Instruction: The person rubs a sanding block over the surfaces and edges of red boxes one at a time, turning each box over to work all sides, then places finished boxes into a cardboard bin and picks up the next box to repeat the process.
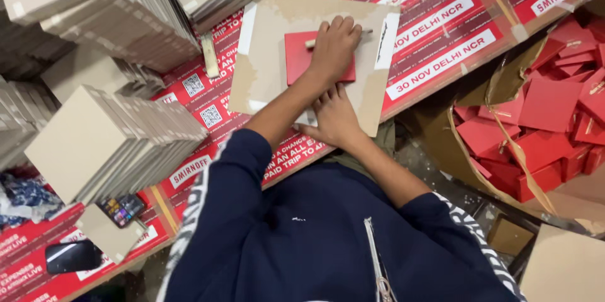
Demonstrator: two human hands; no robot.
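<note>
A red square card (296, 56) lies on a brown cardboard work board (265, 69) taped at its edges. My left hand (334, 46) reaches across and rests on the red card, closed around a thin brush-like stick (365, 31) whose ends poke out on both sides of the fist. My right hand (334, 119) lies flat on the near edge of the board, just below the left wrist, fingers spread and holding nothing. Part of the red card is hidden under the left hand.
Tall stacks of grey-beige square boards (101, 144) fill the left side and back left. A carton of red box pieces (548, 119) stands at the right. A calculator (123, 209) and a black phone (72, 255) lie near the front left on the red printed table cover (435, 43).
</note>
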